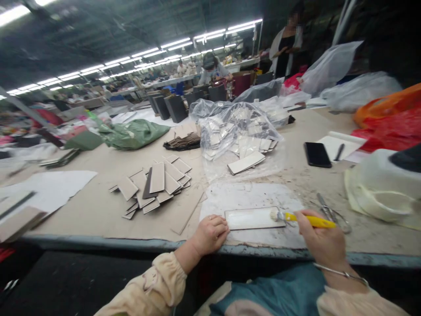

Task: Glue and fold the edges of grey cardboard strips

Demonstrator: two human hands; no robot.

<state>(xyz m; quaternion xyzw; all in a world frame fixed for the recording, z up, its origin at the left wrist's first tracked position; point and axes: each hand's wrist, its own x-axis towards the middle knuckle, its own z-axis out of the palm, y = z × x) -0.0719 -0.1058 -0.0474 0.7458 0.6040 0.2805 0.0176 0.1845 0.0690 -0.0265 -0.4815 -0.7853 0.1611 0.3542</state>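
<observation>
A flat rectangular panel with a glossy white face and dark edges lies on a stained white sheet near the table's front edge. My left hand holds the panel's left end, its fingers closed and curled. In my right hand is a paintbrush with a yellow handle, gripped between thumb and fingers. Its pale bristles touch the panel's face near the right end. Just beyond the right hand lie metal scissors, partly hidden by it.
Left of the sheet is a loose pile of beige panels. Behind it, a clear plastic bag holds many pale pieces. A phone and a white plastic container stand right. A green bag lies back left. People work farther off.
</observation>
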